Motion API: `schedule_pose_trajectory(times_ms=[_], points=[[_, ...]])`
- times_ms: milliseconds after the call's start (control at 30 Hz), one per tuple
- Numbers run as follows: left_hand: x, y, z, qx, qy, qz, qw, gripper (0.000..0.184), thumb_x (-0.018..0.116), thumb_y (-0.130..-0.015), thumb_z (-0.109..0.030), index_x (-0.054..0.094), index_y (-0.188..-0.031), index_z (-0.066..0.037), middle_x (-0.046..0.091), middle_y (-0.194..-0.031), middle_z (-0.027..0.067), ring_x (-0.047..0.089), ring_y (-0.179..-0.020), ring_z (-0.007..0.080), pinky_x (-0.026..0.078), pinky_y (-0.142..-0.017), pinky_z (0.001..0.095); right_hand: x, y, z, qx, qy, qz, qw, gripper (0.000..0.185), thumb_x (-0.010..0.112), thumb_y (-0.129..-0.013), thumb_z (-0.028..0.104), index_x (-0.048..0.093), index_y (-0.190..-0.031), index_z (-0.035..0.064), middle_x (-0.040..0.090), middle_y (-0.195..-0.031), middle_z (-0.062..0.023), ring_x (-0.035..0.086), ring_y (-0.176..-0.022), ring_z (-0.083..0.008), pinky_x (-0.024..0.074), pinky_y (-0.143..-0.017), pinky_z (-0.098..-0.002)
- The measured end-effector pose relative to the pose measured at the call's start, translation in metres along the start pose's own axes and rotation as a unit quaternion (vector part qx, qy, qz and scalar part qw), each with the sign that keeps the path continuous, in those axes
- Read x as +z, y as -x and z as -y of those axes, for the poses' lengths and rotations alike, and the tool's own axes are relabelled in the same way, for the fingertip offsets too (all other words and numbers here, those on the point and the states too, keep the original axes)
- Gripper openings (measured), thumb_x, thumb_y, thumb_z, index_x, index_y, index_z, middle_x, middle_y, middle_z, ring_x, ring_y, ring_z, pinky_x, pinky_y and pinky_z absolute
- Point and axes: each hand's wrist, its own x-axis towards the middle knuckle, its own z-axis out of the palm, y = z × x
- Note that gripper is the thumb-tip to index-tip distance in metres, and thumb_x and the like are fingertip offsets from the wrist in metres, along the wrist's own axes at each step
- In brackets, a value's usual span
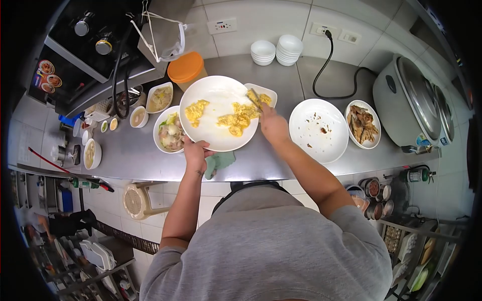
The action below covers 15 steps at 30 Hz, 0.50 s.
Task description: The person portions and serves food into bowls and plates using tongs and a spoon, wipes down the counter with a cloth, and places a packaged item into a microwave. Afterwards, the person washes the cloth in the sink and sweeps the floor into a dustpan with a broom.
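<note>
My left hand [196,152] grips the near rim of a large white plate [223,93], which is tilted above the counter. Clumps of scrambled egg [240,116] lie on it, with a smaller clump at its left side. My right hand [273,123] is closed around a slim utensil [255,99] at the plate's right edge; its exact kind is hard to make out. Its tip is by some egg over a white dish [268,93], partly hidden behind the plate. Under the plate's left side is a white bowl of meat and greens [171,133].
To the right are a plate with brown crumbs [319,131], a dish of fried fish [362,124] and a large cooker [406,100]. A green cloth [219,163] lies at the counter's front. Behind stand an orange-lidded tub [186,69] and stacked bowls [288,50].
</note>
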Motion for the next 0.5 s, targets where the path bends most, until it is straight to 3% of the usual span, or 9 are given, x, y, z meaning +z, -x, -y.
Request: schedule_pose_trajectory(times_ms=[133,233,333,433,500], points=[[0.001,0.0,0.0,-0.006,0.034,0.0,0.999,0.057,0.042,-0.07,0.01,0.03,-0.124,-0.004,0.055,-0.104,0.0181,0.065,-0.073,0.0272,0.058,-0.049,0.0325,-0.002,0.005,-0.01,-0.018,-0.035,-0.078,0.996,0.038,0.048,-0.086,0.015,0.042,-0.122,0.0031,0.06,-0.089,-0.0176,0.063,-0.068,-0.0337,0.0517,-0.059,-0.043],[-0.005,-0.007,0.007,-0.013,0.035,-0.001,0.999,0.057,0.042,-0.07,0.01,0.029,-0.124,-0.004,0.054,-0.103,0.018,0.065,-0.073,0.0278,0.059,-0.049,0.033,-0.007,0.024,0.002,-0.089,-0.051,-0.028,0.994,0.037,0.047,-0.087,0.017,0.043,-0.121,0.0035,0.06,-0.089,-0.0178,0.062,-0.066,-0.0345,0.0515,-0.058,-0.0431],[-0.005,-0.008,0.007,-0.01,0.036,0.0,0.999,0.058,0.042,-0.07,0.01,0.029,-0.125,-0.003,0.055,-0.102,0.0188,0.065,-0.074,0.0293,0.059,-0.051,0.0339,-0.009,0.031,0.004,-0.071,-0.022,0.042,0.996,0.037,0.049,-0.087,0.019,0.044,-0.12,0.0036,0.06,-0.09,-0.0181,0.062,-0.065,-0.0354,0.0513,-0.057,-0.0436],[-0.001,-0.007,0.004,-0.005,0.047,-0.004,0.999,0.058,0.043,-0.069,0.009,0.031,-0.125,-0.001,0.056,-0.102,0.0201,0.066,-0.074,0.0306,0.059,-0.052,0.035,-0.001,0.02,-0.007,-0.046,-0.001,-0.014,0.999,0.037,0.051,-0.086,0.019,0.044,-0.12,0.0034,0.06,-0.091,-0.0185,0.062,-0.065,-0.0359,0.0512,-0.056,-0.0443],[-0.003,-0.008,0.003,-0.016,0.059,0.007,0.998,0.057,0.043,-0.069,0.01,0.031,-0.124,-0.002,0.056,-0.102,0.0193,0.065,-0.075,0.0298,0.059,-0.052,0.0348,-0.003,0.013,-0.007,-0.007,-0.032,-0.029,0.999,0.038,0.053,-0.085,0.017,0.046,-0.12,0.0036,0.061,-0.095,-0.02,0.061,-0.072,-0.0374,0.0509,-0.063,-0.0447]])
